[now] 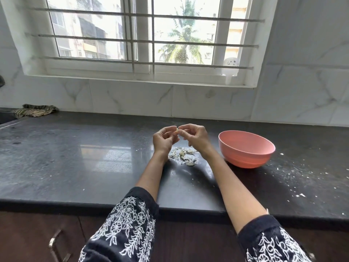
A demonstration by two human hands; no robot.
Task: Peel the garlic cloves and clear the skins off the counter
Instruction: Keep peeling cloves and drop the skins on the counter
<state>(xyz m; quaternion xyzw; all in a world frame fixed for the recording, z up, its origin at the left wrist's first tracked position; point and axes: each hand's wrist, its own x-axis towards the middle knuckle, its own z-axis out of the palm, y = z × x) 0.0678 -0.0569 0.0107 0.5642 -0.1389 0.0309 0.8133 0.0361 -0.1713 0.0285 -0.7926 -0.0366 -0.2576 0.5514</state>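
sleeves (130, 222), hands (164, 139) grip garlic clove (177, 131)

Both forearms are reaching out together, the left hand (164, 139) and right hand (194, 136) meeting fingertip to fingertip, fingers curling in a pinch.

Two hands, the left hand (164, 139) and the right hand (195, 137), meet over one dark desk (75, 157). One garlic clove (177, 131) sits pinched between them. One pink bowl (245, 148) stands on the desk. One loose pile of garlic skins (184, 156) lies there, its pieces too many and small to count. One striped cloth (35, 110) lies at the back.
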